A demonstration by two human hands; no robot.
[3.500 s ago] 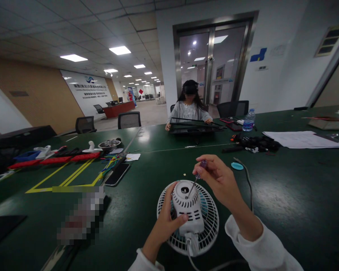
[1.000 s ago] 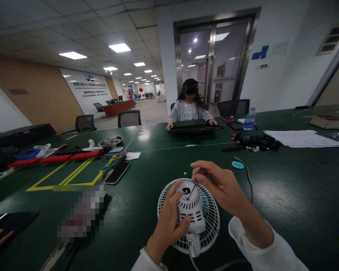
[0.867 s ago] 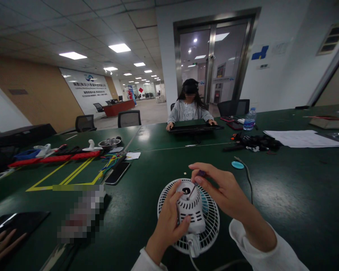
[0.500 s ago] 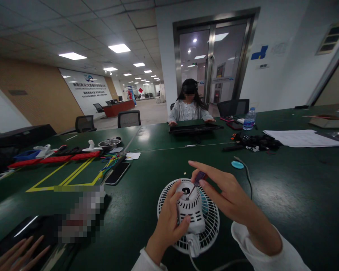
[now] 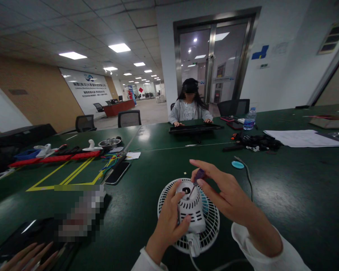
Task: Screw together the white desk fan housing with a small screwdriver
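Note:
A white fan (image 5: 194, 218) lies grille down on the green table, its slotted motor housing facing up. My left hand (image 5: 171, 220) is wrapped round the left side of the housing, fingertips near the dark opening on top. Between the thumb and fingers of my right hand (image 5: 223, 190) is the dark purple handle of a screwdriver (image 5: 199, 176). Its thin shaft slants down to a small screw spot beside the opening. The exact contact of the tip is too small to tell.
A phone (image 5: 118, 173) lies left of the fan, near coloured wires. A blue round lid (image 5: 237, 165) and a grey cable (image 5: 247, 175) are at the right. Another person's hand (image 5: 31, 258) is at lower left; a person (image 5: 190, 103) sits opposite.
The screwdriver handle has turned slightly between my right fingers. My left hand stays on the housing. The other person's hand at lower left has shifted right and down.

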